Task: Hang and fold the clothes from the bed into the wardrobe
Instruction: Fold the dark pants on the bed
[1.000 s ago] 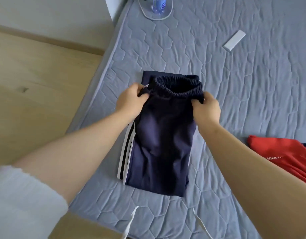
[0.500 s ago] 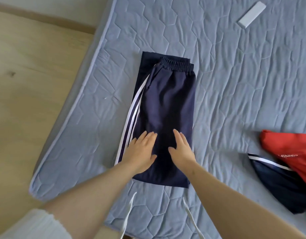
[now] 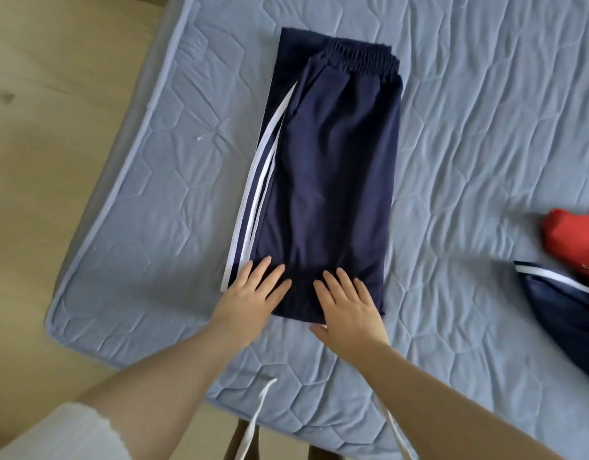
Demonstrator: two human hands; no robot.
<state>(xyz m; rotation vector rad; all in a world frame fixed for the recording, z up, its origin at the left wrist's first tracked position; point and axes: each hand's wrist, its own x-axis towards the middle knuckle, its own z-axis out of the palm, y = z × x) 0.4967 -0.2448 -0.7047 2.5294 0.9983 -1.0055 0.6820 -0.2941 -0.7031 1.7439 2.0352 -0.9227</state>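
Bare quilted bed (image 3: 160, 180) left of the folded navy trousers (image 3: 333, 180), open down to the rounded corner at lower left. Wider bare stretch to their right, reaching the upper right of the frame. Blocked at the right edge by a red garment (image 3: 572, 237) and a dark navy garment (image 3: 565, 327) below it. Left hand (image 3: 250, 300) and right hand (image 3: 349, 313) flat on the trousers' near end, with a narrow gap between. White cords (image 3: 253, 426) dangling at bottom centre.

Flat, palm-down: left hand (image 3: 250, 295), right hand (image 3: 350, 312)

On the mattress (image 3: 153, 194) lie the trousers (image 3: 333, 174). Left hand (image 3: 250, 297) and right hand (image 3: 349, 310) rest flat on the trousers' near end. Garment heap (image 3: 575, 247) to the trousers' right, well apart.
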